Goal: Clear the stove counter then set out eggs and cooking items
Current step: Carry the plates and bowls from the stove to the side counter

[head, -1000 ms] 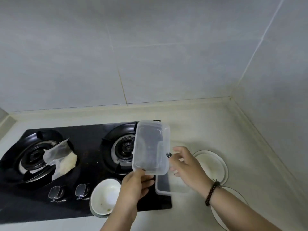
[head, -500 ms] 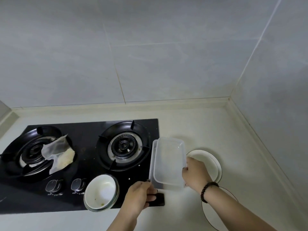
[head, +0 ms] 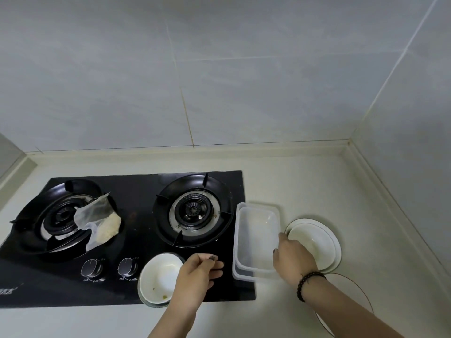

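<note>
Two clear plastic containers (head: 256,237) sit nested one inside the other on the counter, overlapping the right edge of the black gas stove (head: 136,191). My right hand (head: 292,257), with a dark bead bracelet on the wrist, pinches the inner container's right rim. My left hand (head: 195,274) hovers over the stove's front right corner with loosely curled fingers, holding nothing. A used white bowl (head: 159,276) stands stacked on another just left of that hand.
A clear plastic bag holding pale food (head: 100,220) lies on the left burner. Stacked white plates (head: 314,242) sit right of the containers, and a red-rimmed plate (head: 351,289) lies partly under my right forearm. Two knobs (head: 109,268) face the stove's front. Walls close the back and right.
The container that my hands held tilted in the air came down to the right and now lies nested in the other one. My left hand let go of it.
</note>
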